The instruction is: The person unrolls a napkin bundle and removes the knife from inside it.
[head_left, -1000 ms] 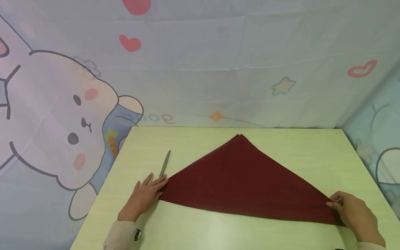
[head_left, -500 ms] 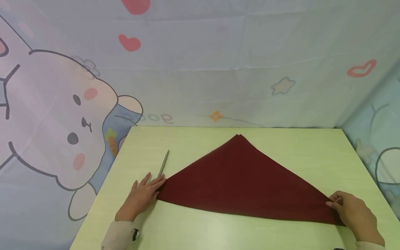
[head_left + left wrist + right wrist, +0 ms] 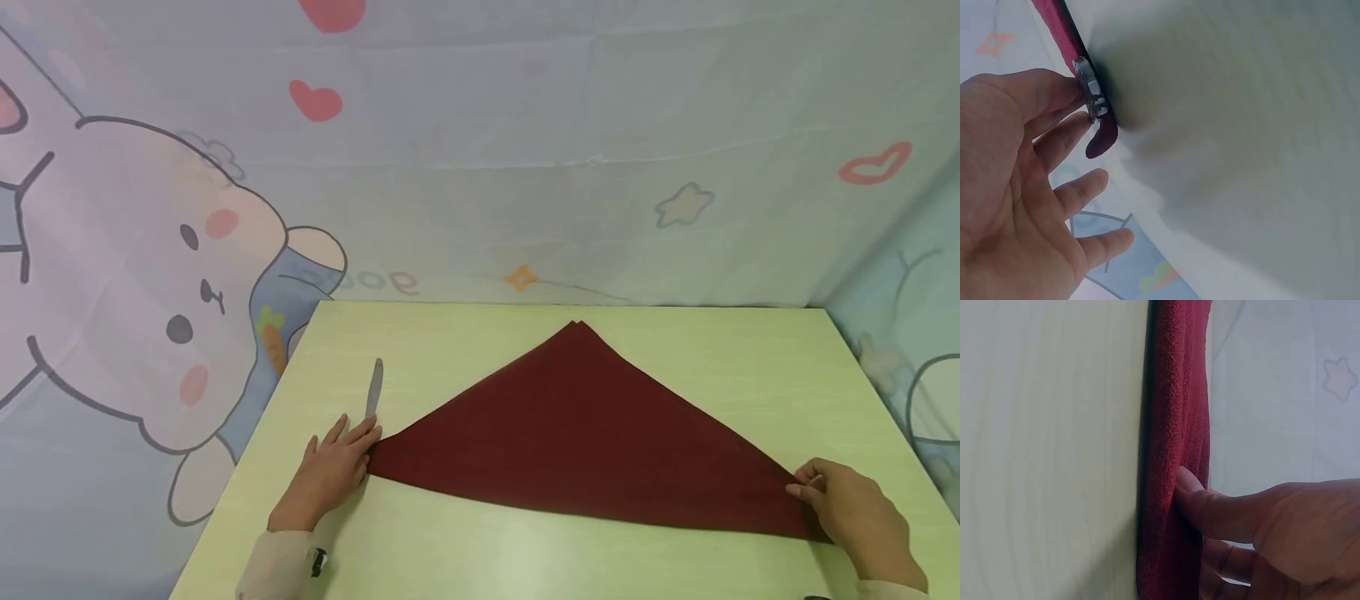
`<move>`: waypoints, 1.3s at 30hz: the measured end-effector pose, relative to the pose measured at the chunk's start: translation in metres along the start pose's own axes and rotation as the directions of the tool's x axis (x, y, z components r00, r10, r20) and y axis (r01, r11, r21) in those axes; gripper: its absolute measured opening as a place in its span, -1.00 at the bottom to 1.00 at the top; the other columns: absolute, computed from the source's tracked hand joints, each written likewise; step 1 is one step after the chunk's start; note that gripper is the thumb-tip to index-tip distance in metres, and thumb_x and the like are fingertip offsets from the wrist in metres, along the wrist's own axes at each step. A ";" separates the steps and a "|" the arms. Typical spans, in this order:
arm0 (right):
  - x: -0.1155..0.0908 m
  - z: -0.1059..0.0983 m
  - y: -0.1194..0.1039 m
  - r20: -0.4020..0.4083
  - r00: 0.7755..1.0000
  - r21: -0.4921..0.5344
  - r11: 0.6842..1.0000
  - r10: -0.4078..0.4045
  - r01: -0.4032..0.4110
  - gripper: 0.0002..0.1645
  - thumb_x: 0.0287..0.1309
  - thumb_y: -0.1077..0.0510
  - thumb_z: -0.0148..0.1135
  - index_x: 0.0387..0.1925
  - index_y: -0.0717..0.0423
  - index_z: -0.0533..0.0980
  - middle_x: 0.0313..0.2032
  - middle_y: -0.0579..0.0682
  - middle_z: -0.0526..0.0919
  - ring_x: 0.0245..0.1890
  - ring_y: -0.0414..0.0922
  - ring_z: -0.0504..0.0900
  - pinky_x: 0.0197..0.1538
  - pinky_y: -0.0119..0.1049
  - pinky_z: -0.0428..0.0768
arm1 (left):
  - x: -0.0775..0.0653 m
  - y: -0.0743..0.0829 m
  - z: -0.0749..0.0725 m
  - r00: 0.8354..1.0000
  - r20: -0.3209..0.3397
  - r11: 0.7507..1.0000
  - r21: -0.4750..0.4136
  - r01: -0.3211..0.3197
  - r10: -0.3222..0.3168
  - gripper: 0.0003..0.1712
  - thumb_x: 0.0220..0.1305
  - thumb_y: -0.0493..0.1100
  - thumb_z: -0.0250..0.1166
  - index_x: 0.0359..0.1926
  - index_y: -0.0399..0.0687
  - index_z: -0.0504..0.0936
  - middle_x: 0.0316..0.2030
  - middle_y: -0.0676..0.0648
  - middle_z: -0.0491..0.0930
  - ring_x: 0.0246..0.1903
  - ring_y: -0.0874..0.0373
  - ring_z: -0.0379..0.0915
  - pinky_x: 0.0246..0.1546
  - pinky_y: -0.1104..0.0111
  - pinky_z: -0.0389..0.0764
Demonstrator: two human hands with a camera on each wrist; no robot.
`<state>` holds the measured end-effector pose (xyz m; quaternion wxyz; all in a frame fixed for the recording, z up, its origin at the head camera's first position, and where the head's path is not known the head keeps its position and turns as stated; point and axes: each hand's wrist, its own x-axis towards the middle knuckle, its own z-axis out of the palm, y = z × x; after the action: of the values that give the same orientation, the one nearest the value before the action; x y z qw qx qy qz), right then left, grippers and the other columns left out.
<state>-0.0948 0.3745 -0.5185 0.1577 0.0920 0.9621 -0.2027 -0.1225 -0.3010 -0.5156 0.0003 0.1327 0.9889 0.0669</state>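
A dark red cloth (image 3: 592,442), folded into a broad triangle, lies on the table with its peak at the back. At its left corner, my left hand (image 3: 322,475) has its fingers over the cloth and the handle end of a grey table knife (image 3: 374,387), whose blade points away. In the left wrist view, thumb and forefinger pinch a silver piece (image 3: 1092,90) against the cloth's edge (image 3: 1063,37), the other fingers spread. My right hand (image 3: 862,512) pinches the right corner; its thumb (image 3: 1194,494) presses on the cloth's fold (image 3: 1169,425) in the right wrist view.
A pale yellow-green table (image 3: 465,550) fills the lower part of the head view. Behind it hangs a printed fabric backdrop (image 3: 487,167) with a cartoon rabbit (image 3: 150,283) on the left. More fabric hangs along the right side.
My left hand has slid left, drawing the cloth's left corner and the knife with it; the knife stands more upright in view. My right hand has stayed in place.
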 end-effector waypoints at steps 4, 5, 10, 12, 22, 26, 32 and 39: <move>0.000 0.000 0.001 -0.003 1.000 0.002 1.000 -0.006 0.006 -0.69 0.33 -0.02 0.32 -0.16 0.17 0.58 -0.30 0.14 0.69 -0.34 0.03 0.64 -0.43 -0.04 0.54 | 0.001 0.000 0.000 1.000 -0.007 1.000 -0.011 -0.013 0.013 -0.49 0.40 -0.25 0.27 0.35 -0.04 0.55 0.42 -0.08 0.42 0.42 -0.32 0.23 0.12 -0.45 0.34; 0.000 0.000 0.001 -0.005 1.000 0.004 1.000 -0.008 0.008 -0.69 0.33 -0.03 0.32 -0.16 0.16 0.58 -0.30 0.13 0.69 -0.34 0.03 0.64 -0.43 -0.04 0.54 | 0.001 0.000 0.001 1.000 -0.004 1.000 -0.015 -0.013 0.012 -0.49 0.40 -0.25 0.27 0.35 -0.04 0.55 0.42 -0.08 0.41 0.42 -0.32 0.23 0.12 -0.45 0.34; 0.001 0.000 0.003 -0.020 0.999 0.010 1.000 -0.026 0.026 -0.72 0.33 -0.01 0.32 -0.19 0.13 0.58 -0.35 0.04 0.68 -0.36 0.00 0.62 -0.43 -0.06 0.53 | 0.002 -0.002 0.003 1.000 -0.008 0.999 -0.037 -0.017 0.017 -0.48 0.39 -0.25 0.27 0.36 -0.05 0.53 0.41 -0.10 0.42 0.41 -0.32 0.25 0.10 -0.46 0.36; 0.002 0.000 0.004 -0.021 0.999 0.012 0.999 -0.029 0.030 -0.73 0.33 -0.01 0.32 -0.19 0.13 0.58 -0.36 0.03 0.67 -0.36 -0.01 0.62 -0.42 -0.06 0.53 | 0.003 -0.003 0.005 0.999 -0.033 0.998 -0.045 -0.037 0.036 -0.47 0.37 -0.26 0.30 0.35 -0.08 0.53 0.39 -0.14 0.45 0.37 -0.33 0.31 0.07 -0.43 0.41; 0.005 0.001 0.008 -0.019 0.999 0.015 0.999 -0.044 0.045 -0.69 0.32 -0.03 0.33 -0.18 0.16 0.58 -0.32 0.05 0.70 -0.32 0.03 0.64 -0.38 -0.02 0.55 | 0.009 0.000 0.005 0.991 -0.135 0.986 -0.165 -0.034 0.012 -0.37 0.27 -0.27 0.41 0.33 -0.32 0.48 0.23 -0.32 0.53 0.13 -0.27 0.53 0.04 -0.11 0.61; 0.004 0.002 0.010 -0.040 0.998 0.017 0.999 -0.045 0.045 -0.66 0.30 -0.04 0.35 -0.18 0.17 0.59 -0.33 0.05 0.69 -0.30 0.06 0.66 -0.35 0.02 0.55 | 0.011 0.002 0.002 0.994 -0.061 0.969 -0.237 0.074 -0.091 -0.35 0.34 -0.22 0.35 0.39 -0.31 0.42 0.21 -0.34 0.51 0.09 -0.21 0.56 0.01 -0.10 0.61; 0.002 0.003 0.015 -0.063 0.997 0.019 0.999 -0.044 0.045 -0.63 0.26 -0.10 0.37 -0.22 0.14 0.60 -0.34 0.06 0.70 -0.28 0.12 0.66 -0.33 0.04 0.55 | 0.015 0.001 0.000 0.966 0.007 0.894 -0.376 0.243 -0.259 -0.33 0.41 -0.15 0.28 0.44 -0.31 0.34 0.15 -0.35 0.54 0.04 -0.22 0.61 -0.09 -0.05 0.66; -0.001 0.002 0.021 -0.077 0.997 0.028 0.999 -0.020 0.022 -0.57 0.25 -0.17 0.36 -0.24 0.14 0.60 -0.33 0.09 0.69 -0.27 0.15 0.66 -0.32 0.06 0.54 | 0.021 0.000 -0.005 0.913 0.079 0.782 -0.489 0.386 -0.401 -0.34 0.41 -0.10 0.24 0.40 -0.36 0.36 0.04 -0.37 0.60 -0.05 -0.18 0.64 -0.15 0.03 0.66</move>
<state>-0.0888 0.3924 -0.5275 0.1173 0.0917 0.9653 -0.2147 -0.1426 -0.2967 -0.5102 0.0339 -0.0818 0.9439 0.3182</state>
